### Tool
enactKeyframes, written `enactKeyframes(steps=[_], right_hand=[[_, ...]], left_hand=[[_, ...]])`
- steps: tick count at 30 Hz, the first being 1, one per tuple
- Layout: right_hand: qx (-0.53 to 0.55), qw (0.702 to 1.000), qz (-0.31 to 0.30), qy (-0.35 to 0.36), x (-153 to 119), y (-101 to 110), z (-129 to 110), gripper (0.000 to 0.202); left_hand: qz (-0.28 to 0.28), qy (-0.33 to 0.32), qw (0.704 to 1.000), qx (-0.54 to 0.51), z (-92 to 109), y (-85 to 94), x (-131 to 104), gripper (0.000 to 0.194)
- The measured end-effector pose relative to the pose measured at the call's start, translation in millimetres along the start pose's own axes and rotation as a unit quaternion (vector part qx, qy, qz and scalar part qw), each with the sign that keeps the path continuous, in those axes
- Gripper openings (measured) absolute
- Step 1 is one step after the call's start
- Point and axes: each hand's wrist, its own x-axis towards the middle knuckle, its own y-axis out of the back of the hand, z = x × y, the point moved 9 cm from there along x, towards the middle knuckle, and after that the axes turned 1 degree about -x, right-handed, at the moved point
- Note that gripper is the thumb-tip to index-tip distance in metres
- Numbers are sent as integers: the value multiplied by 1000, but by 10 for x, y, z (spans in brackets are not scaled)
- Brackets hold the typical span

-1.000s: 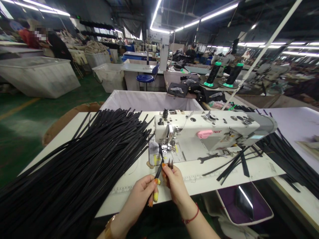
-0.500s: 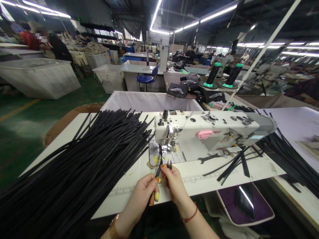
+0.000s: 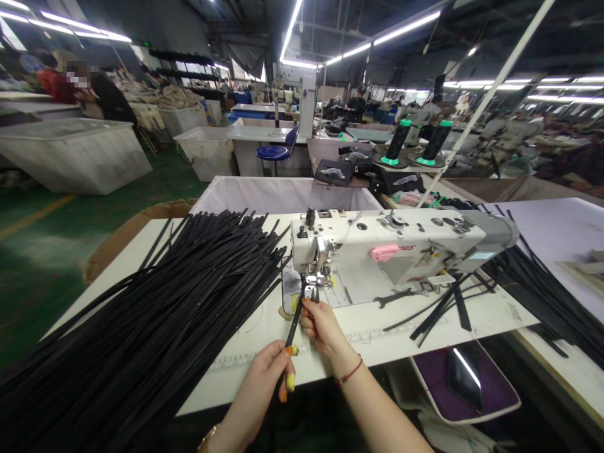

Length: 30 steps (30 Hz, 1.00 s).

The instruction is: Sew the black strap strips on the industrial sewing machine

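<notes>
A narrow black strap point(image 3: 293, 327) runs from under the presser foot of the white sewing machine point(image 3: 346, 242) toward me. My left hand point(image 3: 267, 372) is closed on its near part at the table's front edge, with yellow wraps on some fingers. Close to the needle area, my right hand point(image 3: 326, 328) pinches the strap between thumb and finger. Two dark pointed tips, seemingly of thread snips point(image 3: 315, 294), stick up from the right hand; the rest of that tool is hidden in the palm.
A big heap of black straps point(image 3: 155, 302) covers the table's left side. A wrench point(image 3: 394, 297) and loose strips point(image 3: 443, 311) lie right of my hands. Thread cones point(image 3: 396, 143) stand behind the machine. A purple padded surface point(image 3: 443, 384) with a dark phone-like slab sits below the table.
My right hand has slid up along the strap toward the presser foot. My left hand has drawn slightly down and left, so more strap shows between the hands.
</notes>
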Motion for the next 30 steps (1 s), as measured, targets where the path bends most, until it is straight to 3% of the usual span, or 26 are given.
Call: enactKeyframes(steps=[9,30], right_hand=[[3,998,-31,-63,58,-21,63,38],[-52,991,-92,-77,-490,-131,255,35]], left_hand=[[6,10,1000,-1,-93,59,-30,37],[0,9,1000,30,-166,47,-66,41]])
